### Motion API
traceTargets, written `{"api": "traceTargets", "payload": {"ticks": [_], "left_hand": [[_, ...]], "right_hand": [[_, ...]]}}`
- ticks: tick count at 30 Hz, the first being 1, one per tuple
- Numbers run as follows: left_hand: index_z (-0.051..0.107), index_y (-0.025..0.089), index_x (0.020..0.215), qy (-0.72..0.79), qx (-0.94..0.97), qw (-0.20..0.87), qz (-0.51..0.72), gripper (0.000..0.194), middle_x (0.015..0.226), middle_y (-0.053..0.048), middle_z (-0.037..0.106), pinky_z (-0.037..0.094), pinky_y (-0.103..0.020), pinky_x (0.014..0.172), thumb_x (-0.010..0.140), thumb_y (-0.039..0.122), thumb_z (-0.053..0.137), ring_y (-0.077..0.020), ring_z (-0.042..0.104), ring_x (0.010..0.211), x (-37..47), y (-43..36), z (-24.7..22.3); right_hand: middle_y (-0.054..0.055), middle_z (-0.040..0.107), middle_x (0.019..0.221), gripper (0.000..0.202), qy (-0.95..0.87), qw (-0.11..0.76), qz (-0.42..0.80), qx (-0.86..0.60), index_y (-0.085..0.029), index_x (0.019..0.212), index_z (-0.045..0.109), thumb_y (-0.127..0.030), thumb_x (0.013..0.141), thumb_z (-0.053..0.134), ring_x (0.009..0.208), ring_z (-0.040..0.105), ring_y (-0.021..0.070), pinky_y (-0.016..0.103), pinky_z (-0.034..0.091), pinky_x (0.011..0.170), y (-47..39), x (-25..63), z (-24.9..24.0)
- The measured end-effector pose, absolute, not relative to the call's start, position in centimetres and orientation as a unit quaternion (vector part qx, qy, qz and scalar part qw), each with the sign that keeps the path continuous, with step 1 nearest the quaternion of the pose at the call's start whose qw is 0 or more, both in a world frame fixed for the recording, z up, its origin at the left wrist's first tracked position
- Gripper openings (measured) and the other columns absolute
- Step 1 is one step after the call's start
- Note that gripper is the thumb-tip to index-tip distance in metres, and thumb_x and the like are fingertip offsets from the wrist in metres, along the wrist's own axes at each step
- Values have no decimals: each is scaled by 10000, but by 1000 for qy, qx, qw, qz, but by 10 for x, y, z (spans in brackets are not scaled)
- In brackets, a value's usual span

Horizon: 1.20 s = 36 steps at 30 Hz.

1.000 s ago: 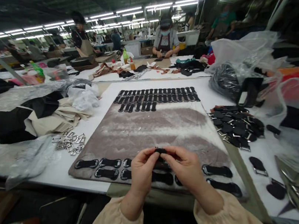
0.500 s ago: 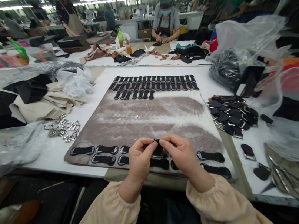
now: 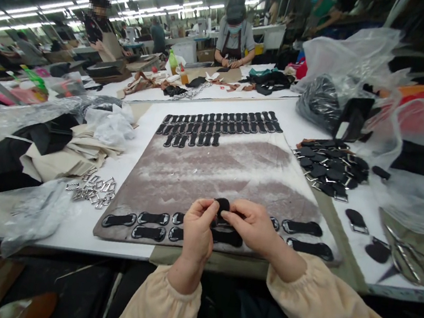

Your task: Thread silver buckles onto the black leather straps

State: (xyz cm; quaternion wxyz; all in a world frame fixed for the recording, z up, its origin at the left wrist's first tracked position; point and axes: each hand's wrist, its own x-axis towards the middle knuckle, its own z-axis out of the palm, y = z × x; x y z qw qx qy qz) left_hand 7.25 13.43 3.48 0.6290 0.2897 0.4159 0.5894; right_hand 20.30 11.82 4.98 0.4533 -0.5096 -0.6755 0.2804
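Between my two hands is a small black tab [image 3: 223,204] with a rounded end, held above the near part of the board. My left hand [image 3: 200,224] pinches its left side, thumb against fingers. The fingers of my right hand [image 3: 250,223] close on its right side. A metal buckle seems to sit at its lower end, mostly behind my fingers. Below my hands, black dog-bone-shaped strips [image 3: 153,218] lie in two rows on the brown, white-smeared board [image 3: 192,182]. More such strips [image 3: 217,122] stand in close rows along its far edge.
Loose metal buckles [image 3: 94,189] lie left of the board. To the right are a pile of black tabs with buckles [image 3: 326,165], two single tabs [image 3: 356,220] and scissors [image 3: 406,257]. Plastic bags [image 3: 349,68] stand behind them. A co-worker [image 3: 236,35] works across the table.
The black tab has turned up so that its rounded face shows between my fingers. My right hand has shifted slightly lower along it. The whole view has tilted a little.
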Motion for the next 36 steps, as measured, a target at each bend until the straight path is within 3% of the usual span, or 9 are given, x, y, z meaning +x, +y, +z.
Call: {"api": "traceTargets", "payload": {"ticks": [5, 9, 11, 15, 20, 23, 27, 32, 36], "left_hand": [[669, 149, 814, 406, 335, 664, 531, 191, 725, 17, 606, 365, -192, 602, 720, 301, 737, -67, 472, 612, 71, 135, 37], [646, 154, 715, 413, 378, 629, 540, 155, 668, 28, 577, 375, -203, 640, 720, 283, 732, -92, 490, 649, 68, 136, 32], [629, 163, 693, 420, 409, 593, 551, 156, 663, 32, 559, 379, -210, 664, 742, 286, 712, -100, 490, 669, 65, 136, 29], [613, 168, 702, 447, 487, 536, 525, 186, 668, 23, 536, 383, -222, 675, 794, 323, 662, -116, 482, 686, 59, 134, 26], [619, 161, 724, 442, 518, 568, 463, 195, 642, 28, 536, 378, -211, 619, 806, 335, 651, -102, 468, 630, 61, 132, 29], [669, 156, 846, 409, 499, 617, 450, 186, 758, -8, 631, 430, -226, 686, 821, 337, 633, -125, 543, 722, 65, 130, 33], [673, 160, 1040, 382, 505, 656, 411, 297, 942, -62, 690, 467, -272, 755, 795, 329, 663, -176, 600, 844, 72, 127, 34], [700, 130, 761, 436, 538, 604, 394, 223, 678, -38, 665, 435, -254, 638, 802, 341, 642, -151, 572, 661, 74, 123, 31], [681, 138, 692, 442, 530, 603, 400, 226, 638, -23, 638, 413, -247, 617, 796, 333, 636, -141, 548, 629, 72, 123, 35]], "right_hand": [[-23, 506, 587, 256, -657, 475, 283, -513, -170, 603, 550, -254, 843, 574, 577, 469, 127, 256, 331, 556, 119, 204, 49], [-13, 560, 611, 222, -654, 457, 298, -524, -177, 635, 600, -276, 834, 597, 600, 516, 143, 263, 372, 577, 116, 205, 47], [6, 630, 705, 131, -628, 438, 380, -519, -181, 786, 661, -307, 813, 637, 659, 579, 165, 268, 435, 613, 116, 208, 47], [33, 666, 817, 429, -562, 449, 457, -523, -165, 1092, 618, -353, 723, 733, 678, 623, 182, 271, 498, 600, 118, 216, 51], [21, 664, 768, 160, -620, 477, 344, -519, -185, 879, 704, -317, 821, 635, 693, 604, 167, 261, 450, 615, 118, 219, 59], [4, 650, 682, 174, -639, 471, 288, -535, -184, 729, 696, -273, 845, 602, 648, 584, 155, 262, 411, 609, 118, 219, 61], [-2, 633, 645, 181, -610, 496, 278, -552, -177, 715, 686, -266, 848, 602, 620, 570, 153, 252, 403, 586, 117, 220, 61], [2, 622, 635, 200, -601, 498, 280, -559, -176, 703, 678, -282, 850, 593, 614, 570, 156, 245, 406, 570, 116, 217, 58], [-15, 549, 543, 319, -569, 478, 356, -567, -170, 707, 680, -387, 892, 537, 511, 515, 139, 235, 371, 478, 118, 219, 52]]}}
